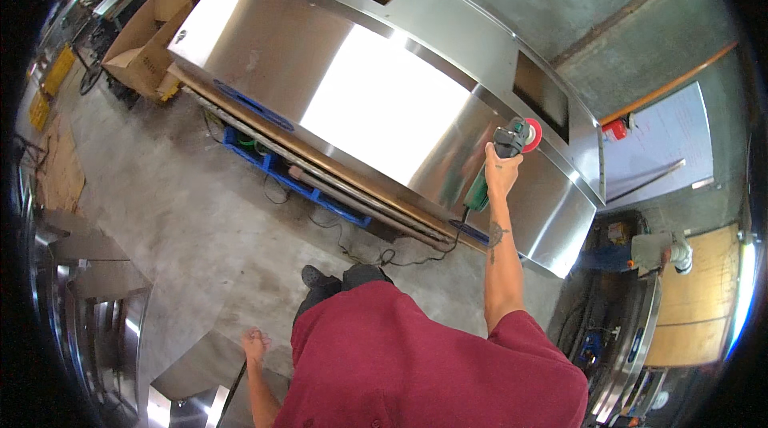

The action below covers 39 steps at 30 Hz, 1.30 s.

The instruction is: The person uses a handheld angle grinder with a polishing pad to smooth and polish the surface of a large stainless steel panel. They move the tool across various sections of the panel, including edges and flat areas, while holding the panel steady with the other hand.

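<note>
My right arm reaches forward, and my right hand [502,172] is wrapped round a green and black angle grinder [478,192]. Its red disc [532,134] is at the upper ledge of a large shiny stainless steel hood [264,44]; whether disc and steel touch I cannot tell. A dark power cord [458,236] runs from the grinder's rear end down to the floor. My left hand [255,344] hangs low at my left side, its fingers curled in with nothing visible in them. Below it lies a shiny sheet metal piece [184,384].
The hood rests on a brown board [320,156] above a blue pallet [260,160]. Cords [344,248] trail over the concrete floor [176,212] before my feet. A cardboard box [148,48] stands far left. Metal parts [104,308] lie near left. A whiteboard [672,140] is at right.
</note>
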Tool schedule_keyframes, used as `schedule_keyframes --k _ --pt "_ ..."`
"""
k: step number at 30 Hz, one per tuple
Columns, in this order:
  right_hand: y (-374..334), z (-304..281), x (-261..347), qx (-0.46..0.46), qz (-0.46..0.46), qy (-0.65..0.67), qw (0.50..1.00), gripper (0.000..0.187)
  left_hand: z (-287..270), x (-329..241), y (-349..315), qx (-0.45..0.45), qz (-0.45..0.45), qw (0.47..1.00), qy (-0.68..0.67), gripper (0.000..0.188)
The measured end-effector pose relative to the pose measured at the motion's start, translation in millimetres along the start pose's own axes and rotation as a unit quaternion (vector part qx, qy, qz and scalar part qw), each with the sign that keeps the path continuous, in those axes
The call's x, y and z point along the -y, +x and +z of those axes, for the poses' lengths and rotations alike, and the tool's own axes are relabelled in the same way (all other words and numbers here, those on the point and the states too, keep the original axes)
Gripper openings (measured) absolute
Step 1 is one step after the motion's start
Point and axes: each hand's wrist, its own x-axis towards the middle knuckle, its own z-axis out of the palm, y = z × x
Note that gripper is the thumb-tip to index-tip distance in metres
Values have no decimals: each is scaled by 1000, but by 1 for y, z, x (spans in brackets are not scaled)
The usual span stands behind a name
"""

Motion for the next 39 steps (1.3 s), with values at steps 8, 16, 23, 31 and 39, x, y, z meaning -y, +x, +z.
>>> schedule_keyframes --k 8,16,23,31,39 --pt "-56 54 80 98 -38 12 994 81 6 9 -38 -36 -17 997 63 32" --pt "-169 54 106 159 19 37 986 77 -23 -26 -17 -39 -35 996 73 33" --pt "-223 58 147 193 79 33 977 73 -27 -135 47 -1 -23 995 95 40" --pt "-153 129 229 96 35 72 992 72 -40 -255 116 -14 52 997 63 36" --pt "-115 171 292 61 34 47 996 65 -56 -272 149 4 11 981 193 41"
